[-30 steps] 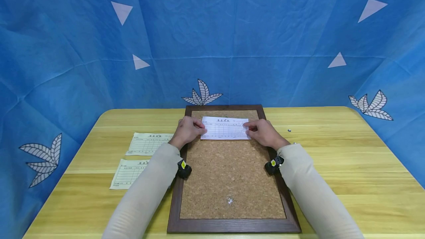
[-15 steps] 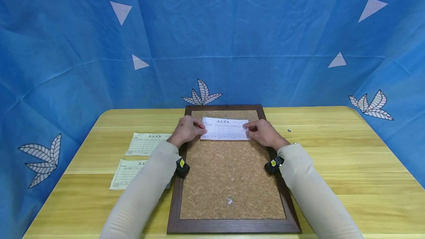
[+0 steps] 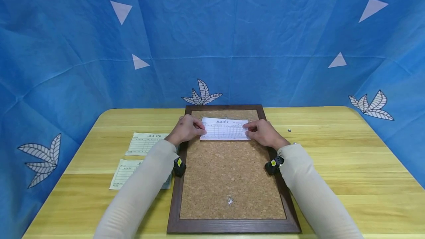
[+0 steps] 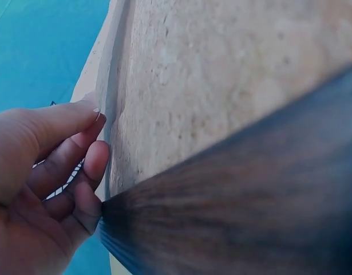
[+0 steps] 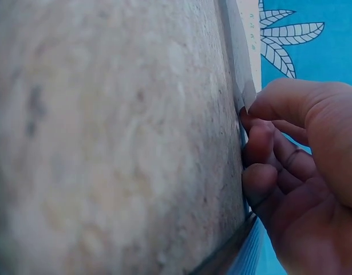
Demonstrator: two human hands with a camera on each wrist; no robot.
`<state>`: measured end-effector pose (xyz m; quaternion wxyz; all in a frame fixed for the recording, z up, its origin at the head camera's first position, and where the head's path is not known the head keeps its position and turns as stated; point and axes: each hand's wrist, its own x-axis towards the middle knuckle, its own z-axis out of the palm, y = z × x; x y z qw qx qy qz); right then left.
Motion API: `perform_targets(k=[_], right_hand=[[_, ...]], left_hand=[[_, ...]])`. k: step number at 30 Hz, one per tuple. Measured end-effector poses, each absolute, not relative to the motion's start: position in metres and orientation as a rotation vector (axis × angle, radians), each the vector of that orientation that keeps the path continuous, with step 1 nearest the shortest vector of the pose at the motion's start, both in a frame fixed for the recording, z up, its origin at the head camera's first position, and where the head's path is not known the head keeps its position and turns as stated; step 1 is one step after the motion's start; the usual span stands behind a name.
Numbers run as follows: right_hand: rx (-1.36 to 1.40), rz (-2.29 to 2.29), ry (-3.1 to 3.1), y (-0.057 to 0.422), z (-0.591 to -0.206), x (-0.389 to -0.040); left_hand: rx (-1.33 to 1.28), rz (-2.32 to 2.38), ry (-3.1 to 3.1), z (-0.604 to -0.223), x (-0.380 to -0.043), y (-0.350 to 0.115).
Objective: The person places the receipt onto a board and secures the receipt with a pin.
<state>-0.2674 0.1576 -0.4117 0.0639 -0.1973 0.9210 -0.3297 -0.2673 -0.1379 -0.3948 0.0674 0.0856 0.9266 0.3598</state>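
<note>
A white printed receipt slip (image 3: 224, 130) lies across the upper part of a cork board (image 3: 232, 176) with a dark brown wooden frame. My left hand (image 3: 186, 130) pinches the slip's left edge between thumb and fingers. At the opposite end, my right hand (image 3: 263, 132) pinches the right edge in the same way. Both wrist views show thumb and index finger meeting at the paper's edge, low over the cork. The other fingers of the left hand (image 4: 50, 166) and right hand (image 5: 301, 154) are bent beside the frame.
Two pale green slips, an upper one (image 3: 142, 145) and a lower one (image 3: 124, 174), lie on the wooden table left of the board, partly behind the left sleeve. A small silver stud (image 3: 289, 130) sits right of the board. Shiny bits (image 3: 230, 200) rest on the lower cork. Blue cloth (image 3: 232, 47) hangs behind.
The slip has shifted very slightly toward me, with both hands still pinching its ends. My left forearm has moved a little to the left; the right arm stays in place.
</note>
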Motion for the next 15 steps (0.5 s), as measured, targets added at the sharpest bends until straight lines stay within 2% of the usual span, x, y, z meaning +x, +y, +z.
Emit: perform_targets(k=[15], right_hand=[[-0.527,-1.016,2.748,0.1561,-0.4098,-0.2672]], left_hand=[[0.353,1.005,2.78,-0.3965,-0.2696,-0.1356]])
